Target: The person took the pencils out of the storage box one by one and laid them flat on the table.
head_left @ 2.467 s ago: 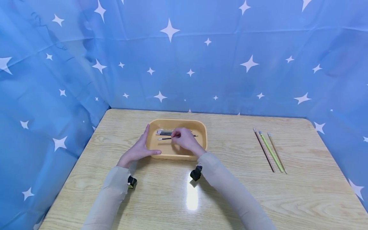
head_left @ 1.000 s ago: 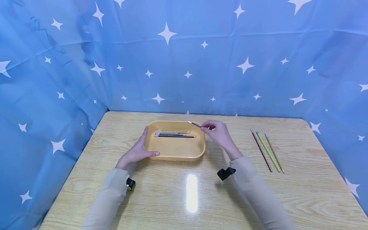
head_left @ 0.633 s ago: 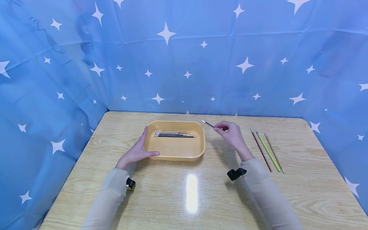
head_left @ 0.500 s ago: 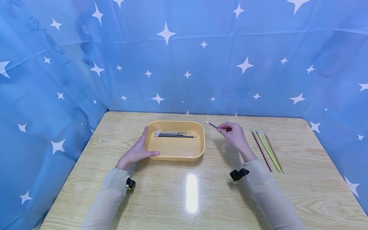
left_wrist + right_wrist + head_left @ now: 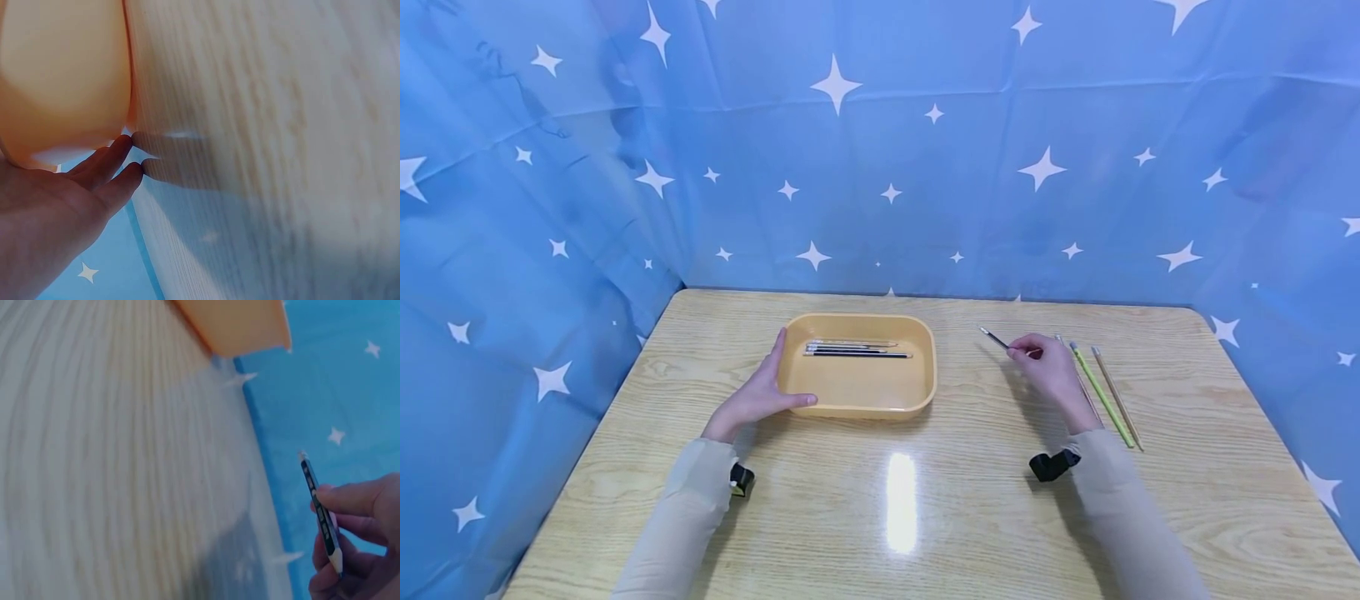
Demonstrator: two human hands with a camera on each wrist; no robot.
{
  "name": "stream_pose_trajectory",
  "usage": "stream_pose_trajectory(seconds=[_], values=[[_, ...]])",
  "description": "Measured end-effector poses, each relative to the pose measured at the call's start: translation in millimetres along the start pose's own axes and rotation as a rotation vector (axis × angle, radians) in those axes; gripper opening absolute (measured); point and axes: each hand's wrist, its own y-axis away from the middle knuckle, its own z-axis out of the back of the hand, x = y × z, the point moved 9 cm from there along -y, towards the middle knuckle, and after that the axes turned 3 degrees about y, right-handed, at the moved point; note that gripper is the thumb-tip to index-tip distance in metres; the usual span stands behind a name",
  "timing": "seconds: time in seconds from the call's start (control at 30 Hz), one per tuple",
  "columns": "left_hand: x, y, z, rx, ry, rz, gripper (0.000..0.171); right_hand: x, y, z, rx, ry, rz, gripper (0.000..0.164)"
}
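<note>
My right hand pinches a dark pencil with a white eraser end, held over the table to the right of the tray. In the right wrist view the pencil's sharpened tip points down toward the palm side. My left hand rests against the left end of the yellow-orange tray, thumb along its near rim and fingers straight along the side wall. Several pencils, some dark and one pale, lie side by side inside the tray.
Right of my right hand, a green pencil and a gold-brown pencil lie on the wooden table. A dark brown pencil beside them is partly hidden by the hand. A blue star-printed cloth hangs behind the table.
My right hand has lifted a dark pencil out of the tray and carried it right, toward the pencils on the table. My left hand has stayed at the tray.
</note>
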Motion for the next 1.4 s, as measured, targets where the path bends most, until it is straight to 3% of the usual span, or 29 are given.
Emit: stream_pose_trajectory(seconds=[0.37,0.73,1.0,1.4], values=[[0.1,-3.3,1.8,-0.006,-0.024,0.0,0.124,-34,7,24,-0.106,0.103,-0.005,0.015],[0.6,-0.7,0.1,0.0,0.01,-0.01,0.124,-48,13,42,-0.146,0.221,-0.105,0.016],[2.0,-1.1,1.4,-0.004,-0.011,-0.009,0.124,-59,13,41,-0.115,0.269,-0.198,0.017],[-2.0,0.0,0.7,0.0,-0.024,-0.028,0.124,-60,13,38,-0.133,0.331,-0.201,0.014]])
